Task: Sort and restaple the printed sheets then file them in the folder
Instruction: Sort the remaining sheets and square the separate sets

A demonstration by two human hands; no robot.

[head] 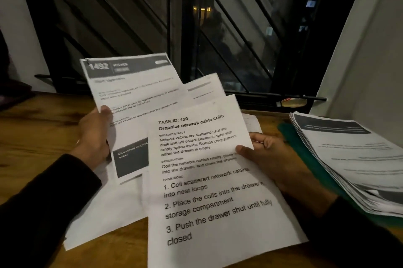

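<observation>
While my left hand (92, 136) pinches the 1492 sheet (133, 102), my right hand's (274, 158) fingers clamp the cable-coils sheet (209, 191) above the bench (32, 136), beside a paper stack (353, 158).

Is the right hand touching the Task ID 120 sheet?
Touching. The head view shows the right hand's thumb lying over the right edge of the Task ID 120 sheet, pinching it.
</observation>
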